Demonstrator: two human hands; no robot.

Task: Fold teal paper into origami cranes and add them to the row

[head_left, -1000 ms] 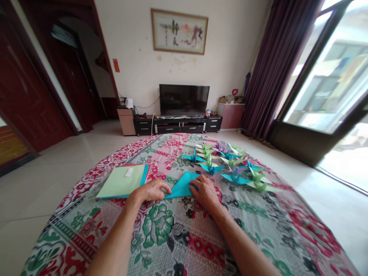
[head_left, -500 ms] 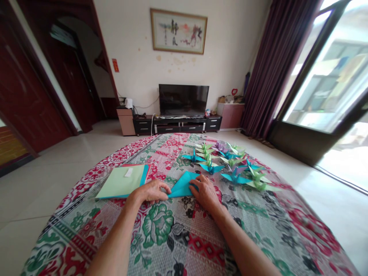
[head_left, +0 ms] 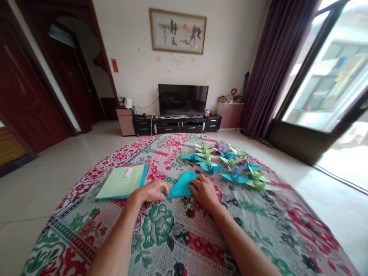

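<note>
A folded sheet of blue origami paper (head_left: pixel 181 184) lies on the patterned tablecloth between my hands. My left hand (head_left: pixel 153 191) pinches its left corner between thumb and fingers, close to the cloth. With curled fingers, my right hand (head_left: pixel 203 189) grips the right side of the sheet and covers that edge. Beyond it to the right stand several folded paper cranes, among them a blue crane (head_left: pixel 211 168), a green crane (head_left: pixel 259 184) and a purple crane (head_left: pixel 220 146). A stack of square paper (head_left: pixel 119 184), pale green on top, lies left of my left hand.
A small white slip (head_left: pixel 128 172) rests on the paper stack. The round table's cloth (head_left: pixel 201 237) is floral in red, green and grey. Past the table stand a television (head_left: pixel 183 99) on a low cabinet, and a purple curtain (head_left: pixel 261 76) beside a glass door.
My left fingers have shifted slightly left and closed more tightly at the blue paper's left corner. My right hand and the cranes stay in place.
</note>
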